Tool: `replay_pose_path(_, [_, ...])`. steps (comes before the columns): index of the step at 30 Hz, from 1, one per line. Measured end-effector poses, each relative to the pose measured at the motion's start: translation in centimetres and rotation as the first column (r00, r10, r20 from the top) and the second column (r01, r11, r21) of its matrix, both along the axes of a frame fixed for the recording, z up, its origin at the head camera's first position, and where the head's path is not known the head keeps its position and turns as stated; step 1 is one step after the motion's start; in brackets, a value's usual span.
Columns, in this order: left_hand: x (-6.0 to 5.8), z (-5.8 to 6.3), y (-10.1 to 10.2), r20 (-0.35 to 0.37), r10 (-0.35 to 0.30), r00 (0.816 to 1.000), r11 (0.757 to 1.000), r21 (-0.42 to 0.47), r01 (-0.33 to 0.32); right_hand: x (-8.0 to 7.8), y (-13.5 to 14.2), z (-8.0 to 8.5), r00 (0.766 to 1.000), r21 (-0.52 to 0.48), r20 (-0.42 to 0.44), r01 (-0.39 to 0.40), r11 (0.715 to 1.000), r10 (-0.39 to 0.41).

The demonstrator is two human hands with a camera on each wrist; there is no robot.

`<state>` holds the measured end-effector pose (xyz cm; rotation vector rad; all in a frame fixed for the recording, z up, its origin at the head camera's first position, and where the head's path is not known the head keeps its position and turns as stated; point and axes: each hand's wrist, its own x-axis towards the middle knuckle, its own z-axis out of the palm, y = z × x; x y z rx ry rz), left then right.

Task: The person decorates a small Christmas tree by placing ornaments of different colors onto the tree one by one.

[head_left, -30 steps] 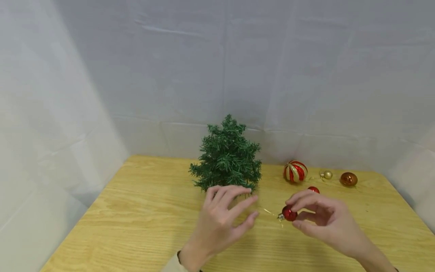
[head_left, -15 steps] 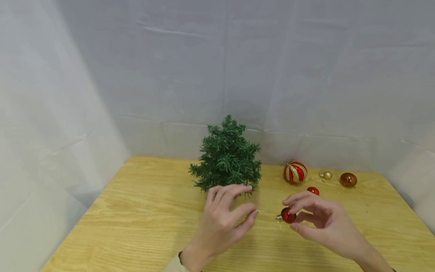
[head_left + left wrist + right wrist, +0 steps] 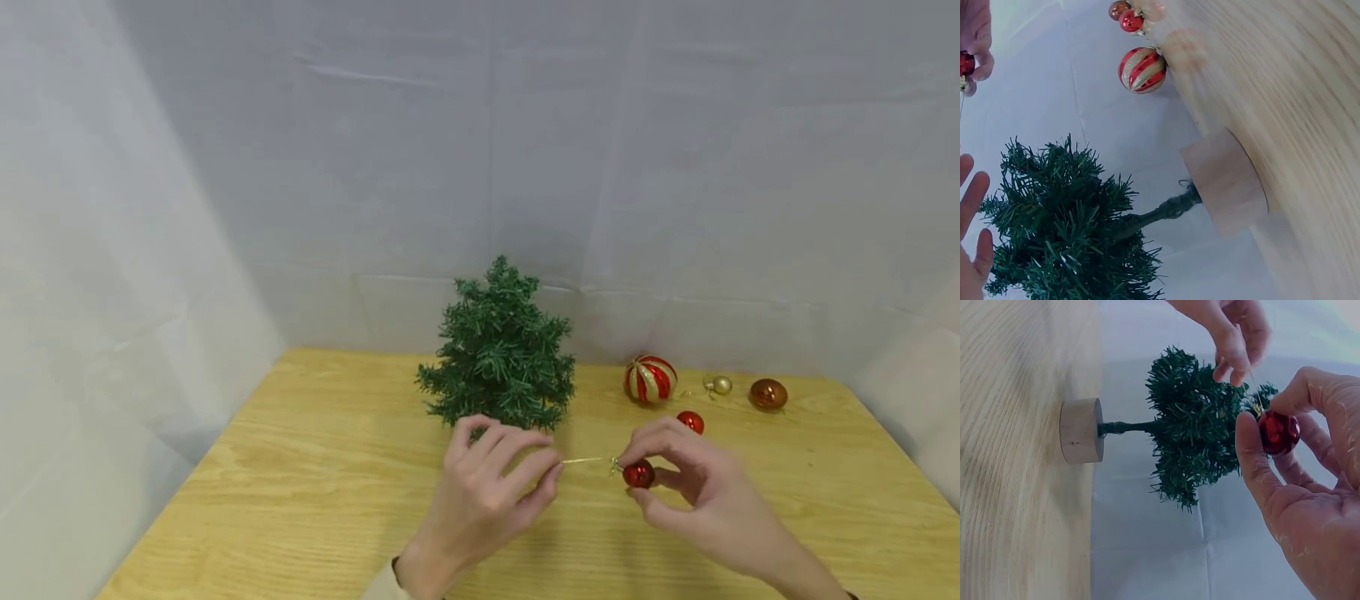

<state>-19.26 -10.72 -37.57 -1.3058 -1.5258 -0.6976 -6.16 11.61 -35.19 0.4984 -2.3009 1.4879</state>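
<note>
In the head view my right hand (image 3: 701, 500) holds a small shiny red bauble (image 3: 639, 475) between thumb and fingers, its cap turned left. A thin gold string (image 3: 583, 460) runs taut from that cap to my left hand (image 3: 491, 500), which pinches the far end between thumb and forefinger. The right wrist view shows the red bauble (image 3: 1279, 432) close up in the right fingers. Just behind the left hand stands a small green artificial Christmas tree (image 3: 498, 350). Its round wooden base (image 3: 1225, 181) shows in the left wrist view.
Toward the table's back right lie a red-and-gold striped bauble (image 3: 651, 379), a second red bauble (image 3: 691, 422), a tiny gold bauble (image 3: 722, 385) and a copper-brown one (image 3: 768, 395). A pale cloth (image 3: 420, 150) hangs behind the wooden table (image 3: 300, 467).
My left thumb and forefinger have closed on the string's end, and the string has gone from slack to taut. The right fingers have shifted slightly toward the bauble's cap.
</note>
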Motion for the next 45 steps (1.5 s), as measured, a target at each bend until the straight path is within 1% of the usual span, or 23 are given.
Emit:
replay_pose_path(4, [0.0, 0.0, 0.1, -0.068, 0.034, 0.997, 0.999, -0.012, -0.035, -0.4, -0.8, -0.5, 0.994, 0.081, -0.100, 0.051, 0.995, -0.043])
replay_pose_path(8, [-0.1, 0.0, 0.1, -0.103, 0.044, 0.994, 0.999, -0.010, -0.046, -0.7, -1.2, -0.9, 0.975, 0.153, -0.200, 0.128, 0.980, -0.096])
replay_pose_path(12, [-0.2, -0.1, 0.2, -0.106, 0.044, 0.993, 0.999, -0.010, -0.045, -1.0, -1.3, -1.1, 0.952, 0.215, -0.281, 0.187, 0.958, -0.123])
replay_pose_path(16, [-0.3, -0.2, 0.2, -0.099, 0.042, 0.994, 0.999, -0.025, -0.045, -1.5, -1.3, -1.1, 0.928, 0.293, -0.350, 0.237, 0.926, -0.127])
replay_pose_path(19, [-0.3, -0.3, 0.2, -0.108, 0.039, 0.993, 0.999, -0.033, -0.043, -1.7, -1.4, -1.1, 0.916, 0.333, -0.381, 0.259, 0.907, -0.121])
replay_pose_path(21, [-0.3, -0.3, 0.3, -0.113, 0.036, 0.993, 0.999, -0.036, -0.040, -1.8, -1.4, -1.2, 0.911, 0.341, -0.395, 0.263, 0.902, -0.116])
replay_pose_path(27, [-0.2, -0.3, 0.3, -0.109, 0.031, 0.994, 0.999, -0.040, -0.035, -1.8, -1.4, -1.2, 0.908, 0.338, -0.404, 0.266, 0.903, -0.116])
replay_pose_path(30, [-0.2, -0.4, 0.3, -0.093, 0.035, 0.995, 0.998, -0.046, -0.039, -1.8, -1.4, -1.3, 0.907, 0.332, -0.407, 0.261, 0.906, -0.111])
replay_pose_path(31, [-0.2, -0.4, 0.3, -0.083, 0.034, 0.996, 0.998, -0.049, -0.038, -1.8, -1.4, -1.3, 0.903, 0.333, -0.415, 0.267, 0.904, -0.114])
replay_pose_path(33, [-0.1, -0.4, 0.3, -0.058, 0.031, 0.998, 0.998, -0.053, -0.034, -1.9, -1.5, -1.3, 0.888, 0.335, -0.446, 0.284, 0.898, -0.114])
replay_pose_path(36, [-0.1, -0.5, 0.3, -0.030, 0.024, 0.999, 0.998, -0.049, -0.025, -2.2, -1.6, -1.2, 0.851, 0.336, -0.515, 0.317, 0.887, -0.108])
replay_pose_path(38, [-0.1, -0.5, 0.2, -0.019, 0.021, 1.000, 0.999, -0.045, -0.022, -2.4, -1.6, -1.2, 0.816, 0.346, -0.570, 0.347, 0.872, -0.099])
replay_pose_path(41, [-0.1, -0.4, 0.1, -0.010, 0.020, 1.000, 0.999, -0.044, -0.020, -2.7, -1.6, -1.0, 0.771, 0.381, -0.632, 0.397, 0.835, -0.078])
replay_pose_path(43, [-0.1, -0.1, -0.1, 0.008, 0.021, 1.000, 0.998, -0.063, -0.021, -2.8, -1.5, -0.9, 0.754, 0.411, -0.654, 0.428, 0.805, -0.068])
replay_pose_path(44, [0.0, 0.1, -0.2, 0.018, 0.022, 1.000, 0.997, -0.078, -0.020, -2.9, -1.5, -0.8, 0.750, 0.424, -0.659, 0.439, 0.792, -0.063])
replay_pose_path(45, [0.0, 0.3, -0.3, 0.030, 0.022, 0.999, 0.995, -0.097, -0.020, -2.9, -1.5, -0.8, 0.750, 0.433, -0.659, 0.443, 0.785, -0.060])
